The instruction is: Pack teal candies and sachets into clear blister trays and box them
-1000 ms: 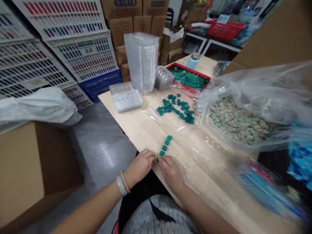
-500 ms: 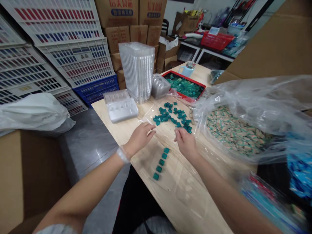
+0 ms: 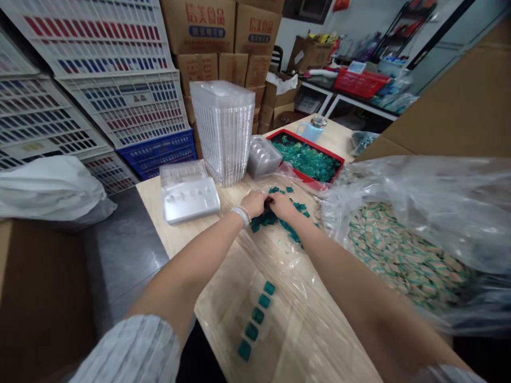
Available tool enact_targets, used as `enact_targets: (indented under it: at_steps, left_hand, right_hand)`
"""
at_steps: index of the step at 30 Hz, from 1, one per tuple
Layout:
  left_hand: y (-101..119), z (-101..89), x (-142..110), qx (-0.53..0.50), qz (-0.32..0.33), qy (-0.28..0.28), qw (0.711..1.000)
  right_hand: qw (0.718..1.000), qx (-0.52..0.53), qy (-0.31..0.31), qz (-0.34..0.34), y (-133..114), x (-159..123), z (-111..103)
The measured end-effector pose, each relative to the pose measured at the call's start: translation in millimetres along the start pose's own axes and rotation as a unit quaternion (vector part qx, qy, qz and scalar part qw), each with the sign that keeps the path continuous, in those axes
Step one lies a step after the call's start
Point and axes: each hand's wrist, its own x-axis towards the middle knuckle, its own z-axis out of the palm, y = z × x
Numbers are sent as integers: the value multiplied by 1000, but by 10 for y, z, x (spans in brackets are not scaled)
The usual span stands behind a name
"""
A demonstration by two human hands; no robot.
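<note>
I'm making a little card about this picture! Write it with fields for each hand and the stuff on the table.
Left hand: on a pile of teal pieces, white bracelet on the wrist
Right hand: touching the left hand, on the same pile
Held: too hidden to tell
Row: five teal pieces in a line on a plastic sheet
Red tray: full of teal pieces
Big bag: clear, with tan and green pieces inside
Stack: clear plastic trays

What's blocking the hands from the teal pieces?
Nothing visible: the left hand and right hand are already on the teal pieces, which lie on a clear plastic sheet.
</note>
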Motion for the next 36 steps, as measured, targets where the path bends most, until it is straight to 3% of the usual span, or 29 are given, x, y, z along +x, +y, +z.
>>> enact_targets:
  at_steps: [5,7,8,9,10,11,12,14,16,18,20,24,27,31,33,36]
  left_hand:
    - [-2,-95,-179,-55,-32,32,997]
    - [29,-185,-347,-184,-68,31,980]
    - [53,-231,-444,-294,-102,15,950]
    - [81,-271,-545,-419,-142,-8,897]
    - [112,-303,-645,-536,-182,-31,824]
    - [147,-325,-740,-626,-217,-49,748]
    - [183,-336,-828,-680,-243,-56,689]
    - [261,-334,-975,-732,-274,-43,623]
    - [335,-318,-1092,-745,-280,-18,605]
    - [388,-316,-1208,-745,-265,-6,612]
    - [397,-339,-1355,-738,-238,2,632]
    - [259,-404,-1768,-663,-201,82,716]
    - [115,-368,-2079,-536,-222,126,805]
    - [46,-199,-2304,-335,-165,162,913]
    - [49,-118,-2336,-258,-119,171,943]
    - [41,-41,-2354,-197,-85,147,966]
  right_hand:
    - [1000,1,5,17,70,-145,15]
    - [999,17,33,28,59,-221,-12]
    - [996,53,53,40,40,-267,-32]
    - [989,116,72,59,10,-321,-55]
    - [972,205,83,81,-31,-381,-81]
    - [941,312,84,104,-82,-448,-108]
    - [896,419,75,124,-139,-521,-136]
    - [801,579,37,147,-260,-671,-190]
    - [737,656,3,160,-368,-809,-236]
    - [710,683,-26,170,-447,-926,-272]
    - [700,690,-48,178,-500,-1023,-295]
    - [710,674,-54,196,-599,-1197,-279]
    - [773,609,-57,169,-738,-1300,-161]
    - [900,429,-41,70,-963,-1325,93]
    - [944,329,-26,-6,-1034,-1289,191]
    - [964,228,-45,-129,-1062,-1222,260]
